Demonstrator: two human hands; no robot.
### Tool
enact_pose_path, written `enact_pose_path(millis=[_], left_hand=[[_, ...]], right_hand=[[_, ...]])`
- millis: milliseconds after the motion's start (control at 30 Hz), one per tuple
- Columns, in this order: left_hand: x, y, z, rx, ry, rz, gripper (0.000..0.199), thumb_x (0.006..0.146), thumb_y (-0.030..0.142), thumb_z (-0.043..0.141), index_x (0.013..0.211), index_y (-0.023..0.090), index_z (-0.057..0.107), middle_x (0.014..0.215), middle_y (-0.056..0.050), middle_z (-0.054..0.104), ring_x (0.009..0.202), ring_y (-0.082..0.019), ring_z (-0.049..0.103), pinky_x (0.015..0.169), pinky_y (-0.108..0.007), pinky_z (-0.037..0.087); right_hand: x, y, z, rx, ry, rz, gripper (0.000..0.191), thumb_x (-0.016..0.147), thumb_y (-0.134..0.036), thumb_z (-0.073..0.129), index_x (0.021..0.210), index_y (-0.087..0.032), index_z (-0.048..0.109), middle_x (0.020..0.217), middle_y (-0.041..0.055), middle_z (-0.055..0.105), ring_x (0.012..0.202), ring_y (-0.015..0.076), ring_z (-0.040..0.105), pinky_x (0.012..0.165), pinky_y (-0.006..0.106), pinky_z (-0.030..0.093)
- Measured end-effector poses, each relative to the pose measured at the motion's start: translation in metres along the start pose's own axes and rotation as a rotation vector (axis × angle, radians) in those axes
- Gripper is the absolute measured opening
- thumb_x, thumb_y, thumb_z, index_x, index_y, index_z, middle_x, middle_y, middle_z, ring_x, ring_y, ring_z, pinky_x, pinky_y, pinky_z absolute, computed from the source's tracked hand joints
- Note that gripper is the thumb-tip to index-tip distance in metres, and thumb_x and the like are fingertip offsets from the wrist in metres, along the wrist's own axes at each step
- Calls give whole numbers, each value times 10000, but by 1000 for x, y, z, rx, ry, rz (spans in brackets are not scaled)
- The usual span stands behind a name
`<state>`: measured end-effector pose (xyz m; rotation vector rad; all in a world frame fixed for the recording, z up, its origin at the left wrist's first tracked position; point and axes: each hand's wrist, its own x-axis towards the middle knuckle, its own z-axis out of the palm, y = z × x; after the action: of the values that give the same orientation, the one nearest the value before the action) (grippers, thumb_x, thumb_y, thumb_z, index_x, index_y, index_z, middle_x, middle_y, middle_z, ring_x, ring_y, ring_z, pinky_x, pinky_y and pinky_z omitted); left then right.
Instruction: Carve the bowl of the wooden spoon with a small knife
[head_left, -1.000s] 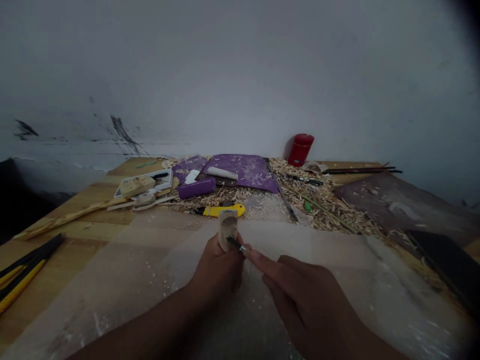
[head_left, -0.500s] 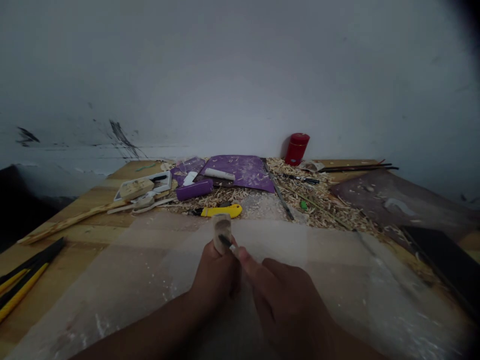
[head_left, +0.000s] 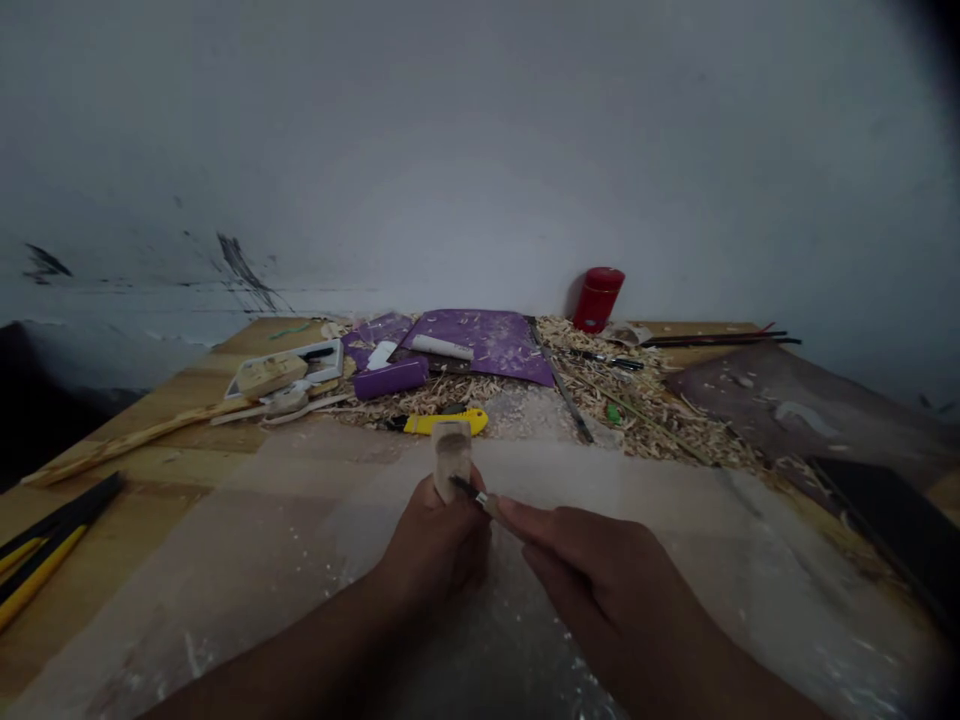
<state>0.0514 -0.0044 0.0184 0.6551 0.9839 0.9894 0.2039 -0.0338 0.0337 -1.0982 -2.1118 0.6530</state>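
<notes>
Wooden, the table (head_left: 187, 400) bears a purple sheet (head_left: 487, 345) amid pale shavings (head_left: 660, 430), with a red tin (head_left: 600, 299) tilted by the wall and a yellow cutter (head_left: 450, 421) in front of the purple sheet. Nearest, the left hand (head_left: 437, 540) has its fingers closed round an upright wood block (head_left: 452, 455), while the right hand (head_left: 600, 560) pinches a small knife (head_left: 484, 498) in its fingers, the dark blade touching the block's face.

I count two wooden blocks (head_left: 451, 454), one yellow cutter (head_left: 474, 421), one canister (head_left: 599, 299), probably one carving tool (head_left: 481, 496).
</notes>
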Motion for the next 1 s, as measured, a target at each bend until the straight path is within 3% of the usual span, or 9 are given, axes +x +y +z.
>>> enact_pose_path(millis=[100,200,333,533,733,900,1000], left_hand=[[1,-1,-3,20,-59,-26,208,572,226,605,626,214,404,267,121,333,213,-50,233,232,-160,255],[0,-2,-1,89,-49,-37,204,573,238,600,610,209,401,273,113,352,213,-49,255,234,-156,257],[0,-4,5,199,44,-15,156,604,236,560,604,209,406,283,105,352,224,-57,276,233,-157,243],[-1,-8,4,178,151,-1,137,609,214,531,608,216,394,299,107,344,234,-58,269,249,-162,211],[-1,-10,0,146,144,40,178,641,250,572,609,211,401,346,97,371,271,-59,299,303,-176,240],[-4,-12,5,141,125,26,282,680,371,590,562,197,402,357,81,388,299,-56,334,348,-184,272],[-7,-8,12,36,106,-14,276,644,350,628,575,194,411,384,78,420,326,-59,376,356,-177,286]], right_hand=[[-2,0,-7,-125,-15,-47,405,829,-138,419,1209,-265,483,674,-13,603,555,126,565,508,236,426],[-4,0,-10,-204,-27,-97,404,823,-127,404,1205,-238,478,619,-20,567,506,130,528,469,240,378],[-5,4,-4,-277,-1,-172,391,822,-103,376,1196,-164,471,603,-1,563,483,141,512,448,253,355],[-5,6,17,-376,132,-280,374,817,-75,332,1169,-58,460,562,21,520,433,154,471,395,262,321],[-5,4,28,-249,178,-235,359,846,-103,339,1188,-78,445,615,37,566,491,154,517,445,266,386],[0,0,31,-113,195,-107,365,843,-123,379,1196,-116,475,764,73,650,648,177,608,580,301,476],[3,-1,27,-17,175,-29,356,836,-134,406,1176,-153,513,920,70,671,795,179,629,700,310,497]])
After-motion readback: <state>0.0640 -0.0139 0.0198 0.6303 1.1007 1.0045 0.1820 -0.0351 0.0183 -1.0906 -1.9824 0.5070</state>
